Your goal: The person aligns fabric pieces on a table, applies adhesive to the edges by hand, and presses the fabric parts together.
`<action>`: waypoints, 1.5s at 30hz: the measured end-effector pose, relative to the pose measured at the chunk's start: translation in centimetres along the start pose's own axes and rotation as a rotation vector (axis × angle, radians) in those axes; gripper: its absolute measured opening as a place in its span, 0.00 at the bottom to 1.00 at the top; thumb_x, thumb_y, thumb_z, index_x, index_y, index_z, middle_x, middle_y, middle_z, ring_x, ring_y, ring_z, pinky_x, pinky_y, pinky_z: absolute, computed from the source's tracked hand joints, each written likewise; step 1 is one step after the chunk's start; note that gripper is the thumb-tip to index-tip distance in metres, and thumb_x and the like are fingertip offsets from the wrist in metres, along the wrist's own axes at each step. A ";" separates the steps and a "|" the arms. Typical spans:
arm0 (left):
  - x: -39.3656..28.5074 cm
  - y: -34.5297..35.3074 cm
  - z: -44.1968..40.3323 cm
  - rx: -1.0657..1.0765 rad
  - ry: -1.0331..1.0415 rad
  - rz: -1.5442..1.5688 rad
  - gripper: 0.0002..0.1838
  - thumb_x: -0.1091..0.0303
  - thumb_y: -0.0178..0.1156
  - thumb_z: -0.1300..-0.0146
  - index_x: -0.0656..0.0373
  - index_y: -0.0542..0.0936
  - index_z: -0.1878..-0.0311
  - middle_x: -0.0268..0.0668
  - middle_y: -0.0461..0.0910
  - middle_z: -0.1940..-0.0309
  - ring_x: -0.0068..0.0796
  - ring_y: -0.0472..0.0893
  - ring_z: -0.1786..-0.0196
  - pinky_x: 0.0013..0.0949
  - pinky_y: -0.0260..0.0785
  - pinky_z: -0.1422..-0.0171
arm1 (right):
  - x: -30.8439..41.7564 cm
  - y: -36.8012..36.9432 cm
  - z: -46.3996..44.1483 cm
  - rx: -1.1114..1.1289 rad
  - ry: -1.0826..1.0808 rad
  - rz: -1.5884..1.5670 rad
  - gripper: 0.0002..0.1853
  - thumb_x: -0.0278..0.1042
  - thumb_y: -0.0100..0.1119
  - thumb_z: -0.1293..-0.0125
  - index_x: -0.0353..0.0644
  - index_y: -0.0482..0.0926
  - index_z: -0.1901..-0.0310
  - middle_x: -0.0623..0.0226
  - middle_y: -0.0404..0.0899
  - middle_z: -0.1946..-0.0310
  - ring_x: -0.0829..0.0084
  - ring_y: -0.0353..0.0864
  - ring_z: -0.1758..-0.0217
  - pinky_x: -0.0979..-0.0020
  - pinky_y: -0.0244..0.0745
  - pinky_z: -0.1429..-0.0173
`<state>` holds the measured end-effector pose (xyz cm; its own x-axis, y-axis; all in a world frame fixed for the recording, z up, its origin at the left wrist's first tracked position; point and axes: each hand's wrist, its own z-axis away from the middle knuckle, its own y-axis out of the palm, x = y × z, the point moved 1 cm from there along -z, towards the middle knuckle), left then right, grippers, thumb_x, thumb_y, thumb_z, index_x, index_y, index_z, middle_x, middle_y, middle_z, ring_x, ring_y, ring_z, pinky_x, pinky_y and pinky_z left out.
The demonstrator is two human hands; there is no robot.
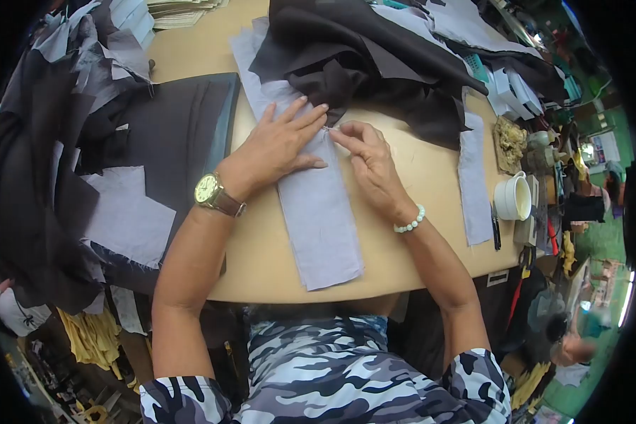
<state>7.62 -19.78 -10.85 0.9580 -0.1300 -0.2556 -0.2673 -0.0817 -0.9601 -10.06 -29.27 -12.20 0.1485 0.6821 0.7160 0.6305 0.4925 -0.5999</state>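
A long light grey fabric strip [318, 219] lies lengthwise on the table before me, its near end slightly frayed. My left hand [283, 145], with a watch on the wrist, rests flat on the strip with its fingers spread. At the strip's right edge, my right hand [367, 155] has thumb and forefinger pinched together beside a small whitish frayed spot. Whatever is between those fingertips is too small to make out. Dark cloth [332, 78] lies bunched just beyond both hands and covers part of the strip's far end.
Dark and grey fabric pieces [134, 205] are heaped over a dark board on the left. On the right are a second grey strip [476, 184], a white mug [512, 196] and a black pen [496, 233]. The wooden table's [254, 279] near edge curves in front of me.
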 end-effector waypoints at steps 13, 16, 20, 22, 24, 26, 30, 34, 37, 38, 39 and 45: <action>0.2 0.0 0.1 0.056 -0.026 0.059 0.43 0.39 0.55 0.41 0.57 0.60 0.29 0.38 0.54 0.26 0.46 0.50 0.24 0.61 0.43 0.26 | 1.6 0.8 0.3 0.022 -0.113 0.362 0.22 0.20 0.52 0.46 0.39 0.78 0.46 0.55 0.72 0.51 0.57 0.69 0.44 0.60 0.60 0.36; 0.3 0.1 0.1 0.052 -0.027 0.058 0.43 0.39 0.54 0.41 0.58 0.60 0.29 0.38 0.54 0.26 0.46 0.50 0.24 0.61 0.43 0.25 | 1.7 0.9 0.2 0.030 -0.133 0.398 0.21 0.20 0.52 0.46 0.36 0.78 0.48 0.54 0.72 0.51 0.57 0.69 0.44 0.59 0.61 0.37; 0.3 0.2 0.0 0.051 -0.026 0.060 0.44 0.38 0.54 0.42 0.58 0.61 0.30 0.38 0.54 0.26 0.46 0.50 0.24 0.61 0.42 0.25 | 1.8 1.1 0.3 0.006 -0.187 0.474 0.19 0.20 0.53 0.46 0.35 0.78 0.50 0.54 0.72 0.52 0.56 0.70 0.45 0.61 0.66 0.40; 0.3 0.2 0.0 0.056 -0.029 0.059 0.44 0.38 0.54 0.42 0.58 0.61 0.30 0.38 0.54 0.26 0.46 0.50 0.24 0.61 0.43 0.26 | 1.9 1.0 0.3 0.013 -0.168 0.455 0.18 0.21 0.53 0.45 0.35 0.79 0.51 0.55 0.72 0.53 0.56 0.71 0.47 0.63 0.70 0.45; 0.4 0.2 -0.1 0.059 -0.031 0.059 0.44 0.38 0.54 0.42 0.58 0.61 0.30 0.38 0.54 0.26 0.46 0.50 0.24 0.62 0.43 0.26 | 2.0 0.7 0.2 0.014 -0.120 0.398 0.17 0.20 0.53 0.45 0.37 0.79 0.52 0.56 0.73 0.54 0.56 0.73 0.49 0.64 0.71 0.47; 0.3 0.1 -0.1 0.063 -0.032 0.061 0.44 0.38 0.54 0.42 0.58 0.61 0.30 0.38 0.54 0.26 0.46 0.51 0.25 0.62 0.43 0.26 | 1.9 0.3 -0.1 0.008 -0.042 0.303 0.17 0.17 0.53 0.44 0.38 0.80 0.52 0.56 0.74 0.56 0.57 0.74 0.51 0.64 0.72 0.48; 0.4 0.2 0.0 0.040 -0.017 0.076 0.44 0.38 0.56 0.43 0.59 0.61 0.30 0.37 0.55 0.27 0.47 0.51 0.25 0.62 0.43 0.26 | 2.0 0.4 -0.5 -0.024 -0.114 0.361 0.14 0.20 0.54 0.43 0.39 0.81 0.54 0.59 0.74 0.58 0.58 0.75 0.55 0.63 0.73 0.51; 0.6 0.1 -0.1 0.066 -0.012 0.067 0.48 0.36 0.58 0.46 0.60 0.61 0.30 0.37 0.55 0.27 0.47 0.50 0.25 0.61 0.43 0.26 | 1.4 0.6 -0.6 -0.002 -0.157 0.410 0.13 0.23 0.55 0.43 0.41 0.81 0.56 0.60 0.74 0.58 0.59 0.75 0.56 0.62 0.73 0.53; 0.7 0.0 0.0 0.082 -0.012 0.059 0.52 0.33 0.60 0.51 0.60 0.61 0.30 0.37 0.54 0.26 0.47 0.50 0.24 0.61 0.42 0.25 | 1.4 0.1 -0.6 0.051 -0.190 0.398 0.13 0.23 0.56 0.44 0.41 0.81 0.56 0.60 0.74 0.57 0.59 0.76 0.54 0.62 0.74 0.52; 0.7 0.0 0.0 0.083 -0.011 0.058 0.54 0.32 0.61 0.53 0.61 0.61 0.30 0.37 0.54 0.26 0.46 0.50 0.24 0.61 0.42 0.25 | 1.5 -0.1 -0.6 0.067 -0.207 0.395 0.13 0.23 0.56 0.45 0.41 0.81 0.57 0.60 0.74 0.57 0.59 0.76 0.53 0.62 0.74 0.52; 0.7 0.1 0.0 0.076 -0.012 0.070 0.55 0.31 0.62 0.55 0.61 0.61 0.30 0.37 0.54 0.26 0.47 0.49 0.24 0.61 0.41 0.25 | 1.6 -0.3 -0.4 0.083 -0.242 0.421 0.14 0.23 0.56 0.46 0.41 0.81 0.56 0.59 0.74 0.57 0.59 0.76 0.52 0.63 0.74 0.52; 0.8 0.3 0.1 0.024 -0.001 0.098 0.56 0.31 0.64 0.57 0.64 0.63 0.32 0.38 0.56 0.27 0.46 0.51 0.24 0.61 0.43 0.25 | 2.5 -1.9 1.5 0.213 -0.361 0.435 0.17 0.21 0.56 0.48 0.39 0.79 0.54 0.59 0.75 0.58 0.58 0.76 0.51 0.64 0.76 0.53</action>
<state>8.33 -19.80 -11.40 0.9276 -0.1350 -0.3482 -0.3568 -0.0449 -0.9331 -12.04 -27.67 -9.77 0.0673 0.9672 0.2448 0.3976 0.1991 -0.8957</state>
